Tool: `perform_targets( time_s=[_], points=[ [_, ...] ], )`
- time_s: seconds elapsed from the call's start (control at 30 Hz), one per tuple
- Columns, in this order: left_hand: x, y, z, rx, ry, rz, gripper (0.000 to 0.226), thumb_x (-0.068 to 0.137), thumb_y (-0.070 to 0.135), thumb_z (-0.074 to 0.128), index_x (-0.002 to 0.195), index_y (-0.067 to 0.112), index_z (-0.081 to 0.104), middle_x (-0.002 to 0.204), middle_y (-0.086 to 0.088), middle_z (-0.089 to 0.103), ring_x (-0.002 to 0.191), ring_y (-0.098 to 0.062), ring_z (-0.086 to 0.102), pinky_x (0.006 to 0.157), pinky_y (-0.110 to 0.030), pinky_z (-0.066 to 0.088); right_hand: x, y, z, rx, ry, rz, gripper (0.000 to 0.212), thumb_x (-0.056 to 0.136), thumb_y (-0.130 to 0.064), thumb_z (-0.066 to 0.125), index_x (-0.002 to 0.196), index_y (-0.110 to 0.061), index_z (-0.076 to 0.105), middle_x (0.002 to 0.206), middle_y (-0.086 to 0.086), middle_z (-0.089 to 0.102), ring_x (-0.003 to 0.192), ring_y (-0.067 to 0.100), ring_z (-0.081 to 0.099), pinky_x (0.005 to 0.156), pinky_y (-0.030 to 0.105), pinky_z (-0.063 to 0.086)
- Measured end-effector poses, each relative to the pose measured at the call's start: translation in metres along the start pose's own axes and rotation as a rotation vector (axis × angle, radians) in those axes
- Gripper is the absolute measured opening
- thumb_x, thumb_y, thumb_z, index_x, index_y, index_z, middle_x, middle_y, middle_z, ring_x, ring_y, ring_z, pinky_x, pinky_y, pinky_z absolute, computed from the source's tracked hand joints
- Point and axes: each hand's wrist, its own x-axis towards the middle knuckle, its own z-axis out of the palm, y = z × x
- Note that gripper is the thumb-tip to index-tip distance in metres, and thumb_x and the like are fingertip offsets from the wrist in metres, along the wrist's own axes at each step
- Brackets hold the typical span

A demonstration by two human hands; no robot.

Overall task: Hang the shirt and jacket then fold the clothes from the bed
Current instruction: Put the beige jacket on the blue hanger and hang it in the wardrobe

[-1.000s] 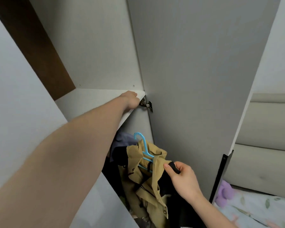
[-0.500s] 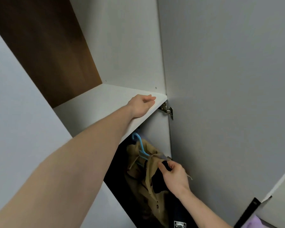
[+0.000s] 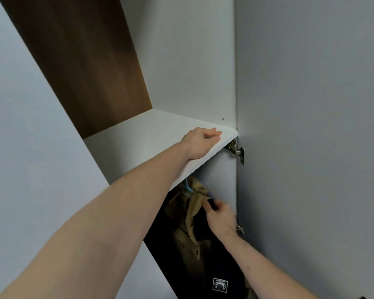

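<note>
A tan jacket (image 3: pixel 191 214) hangs on a blue hanger (image 3: pixel 186 187) inside the wardrobe, just under a white shelf (image 3: pixel 143 139). My left hand (image 3: pixel 200 142) rests flat on the shelf's front edge, fingers straight. My right hand (image 3: pixel 219 216) reaches into the dark hanging space and pinches a black garment (image 3: pixel 216 262) at its top, right beside the jacket's collar. The black garment carries a small white patch low down. How it is hung is hidden by my hand and the dark.
The open wardrobe door (image 3: pixel 311 147) stands close on the right, with metal hinges (image 3: pixel 235 148) at the shelf level and lower. A brown back panel (image 3: pixel 91 61) closes the upper compartment. A white side panel fills the left.
My view has tilted up and closer to the wardrobe; the bed has dropped out of sight. My right hand has gone deeper beside the jacket collar. My left hand stays on the shelf.
</note>
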Motion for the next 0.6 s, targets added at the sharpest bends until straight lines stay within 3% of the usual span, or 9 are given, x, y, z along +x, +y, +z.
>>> perform_targets(
  time_s=[0.27, 0.43, 0.53, 0.6],
  points=[
    [0.0, 0.001, 0.001, -0.019, 0.018, -0.011, 0.035, 0.101, 0.041, 0.06, 0.135, 0.037, 0.066, 0.155, 0.014, 0.048, 0.148, -0.009, 0.037, 0.125, -0.036, 0.025, 0.023, -0.019, 0.033, -0.002, -0.059, -0.045, 0.032, 0.096, -0.052, 0.063, 0.099, -0.021, 0.072, 0.096, 0.001, 0.075, 0.093, 0.025, 0.07, 0.076, 0.033, 0.054],
    [-0.003, 0.004, 0.001, -0.006, 0.038, -0.003, 0.035, 0.102, 0.04, 0.058, 0.136, 0.036, 0.066, 0.156, 0.013, 0.048, 0.149, -0.01, 0.036, 0.124, -0.033, 0.025, 0.042, -0.026, 0.045, -0.043, -0.094, -0.016, 0.036, 0.096, -0.054, 0.06, 0.101, -0.019, 0.071, 0.106, 0.009, 0.076, 0.102, 0.03, 0.071, 0.076, 0.033, 0.052],
    [-0.002, 0.004, 0.002, 0.005, 0.059, 0.003, 0.034, 0.102, 0.04, 0.058, 0.134, 0.036, 0.067, 0.154, 0.013, 0.05, 0.147, -0.01, 0.039, 0.123, -0.034, 0.027, 0.054, -0.022, 0.048, -0.068, -0.098, 0.0, 0.049, 0.095, -0.058, 0.057, 0.116, -0.016, 0.072, 0.112, 0.01, 0.076, 0.106, 0.031, 0.07, 0.082, 0.035, 0.055],
    [-0.002, 0.003, 0.003, 0.01, 0.068, -0.003, 0.033, 0.101, 0.041, 0.059, 0.132, 0.038, 0.068, 0.153, 0.014, 0.051, 0.146, -0.011, 0.04, 0.123, -0.036, 0.028, 0.056, -0.019, 0.048, -0.074, -0.101, -0.017, 0.045, 0.097, -0.054, 0.057, 0.115, -0.016, 0.072, 0.112, 0.009, 0.075, 0.106, 0.031, 0.07, 0.083, 0.035, 0.055]
  ],
)
